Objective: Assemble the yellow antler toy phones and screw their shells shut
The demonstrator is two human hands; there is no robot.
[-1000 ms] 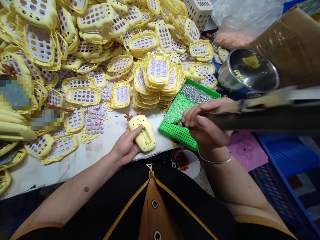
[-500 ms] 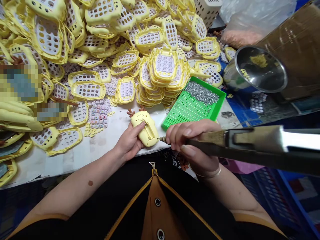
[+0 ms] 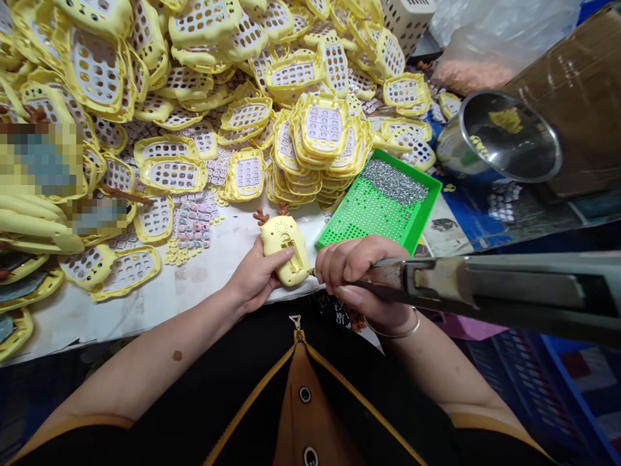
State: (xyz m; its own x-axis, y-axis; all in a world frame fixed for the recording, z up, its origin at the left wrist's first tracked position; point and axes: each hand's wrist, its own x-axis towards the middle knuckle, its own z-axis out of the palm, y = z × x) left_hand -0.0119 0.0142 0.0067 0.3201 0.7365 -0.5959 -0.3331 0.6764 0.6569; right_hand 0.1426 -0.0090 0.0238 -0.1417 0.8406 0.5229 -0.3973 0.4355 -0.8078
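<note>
Firstly, left hand (image 3: 257,275): closed about one yellow casing (image 3: 284,233), thumb across the back beside the open battery recess (image 3: 294,264), other fingers curled around the side and largely hidden. Said casing: lying between the two hands, back upward, brown antlers (image 3: 262,217) pointing away from the wearer. Right hand (image 3: 363,275): wrapped round a long power driver (image 3: 436,281), grip narrow, bit (image 3: 311,272) aimed at the casing's lower corner on that hand's side; whether it touches cannot be told. Beyond the right hand: one green tray (image 3: 427,217), perforated, with silvery screws (image 3: 395,181) heaped at its far end. Beyond the left hand: one stack of yellow front shells (image 3: 324,126), standing on the desk (image 3: 194,301). Handling note, by judgement: the casing is best pinned firmly against turning, left thumb clear of the bit's line; the driver wants setting square to the hole, since its present low slant could let the bit slip; pressure should be steady and light, lest the seemingly plastic wall strip or crack.
</note>
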